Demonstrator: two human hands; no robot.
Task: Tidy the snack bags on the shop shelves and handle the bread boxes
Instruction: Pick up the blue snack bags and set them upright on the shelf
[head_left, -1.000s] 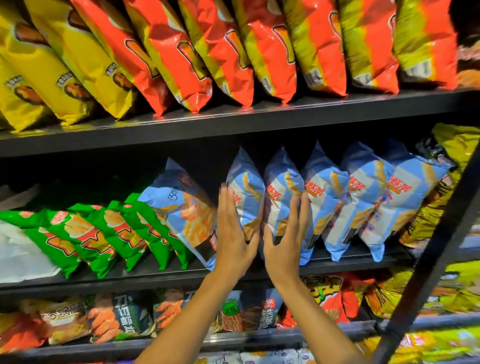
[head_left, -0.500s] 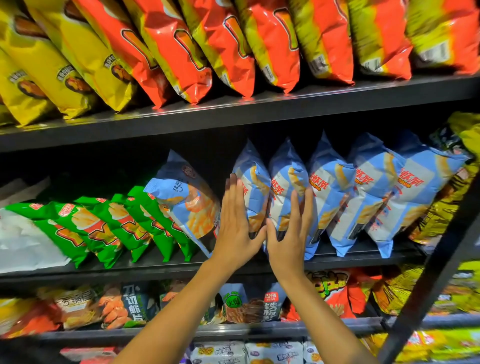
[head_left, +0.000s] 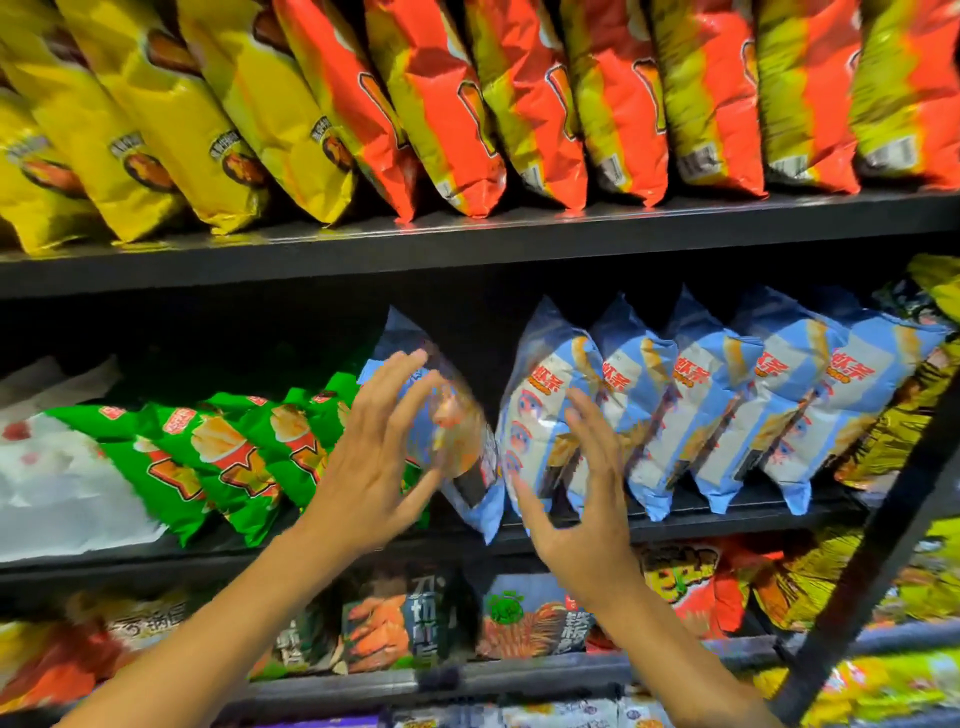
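Observation:
A row of light blue snack bags (head_left: 691, 410) stands leaning on the middle shelf (head_left: 675, 514). One more blue bag (head_left: 457, 431) leans apart at the row's left end, tilted left against green bags (head_left: 228, 457). My left hand (head_left: 374, 457) is spread with straight fingers in front of that tilted bag, its fingertips at the bag's face. My right hand (head_left: 576, 493) has loosely spread fingers against the leftmost bag of the row. Neither hand grips a bag. A dark gap lies between the tilted bag and the row.
Yellow bags (head_left: 156, 119) and orange bags (head_left: 519, 104) fill the upper shelf (head_left: 467, 239). A white bag (head_left: 62, 493) lies at the far left of the middle shelf. Dark and orange packets (head_left: 405, 634) line the lower shelf. A black diagonal upright (head_left: 878, 545) crosses the right side.
Both hands have come off the blue bags and spread apart, the left hand moving left to the tilted bag. The camera has moved closer to the shelf.

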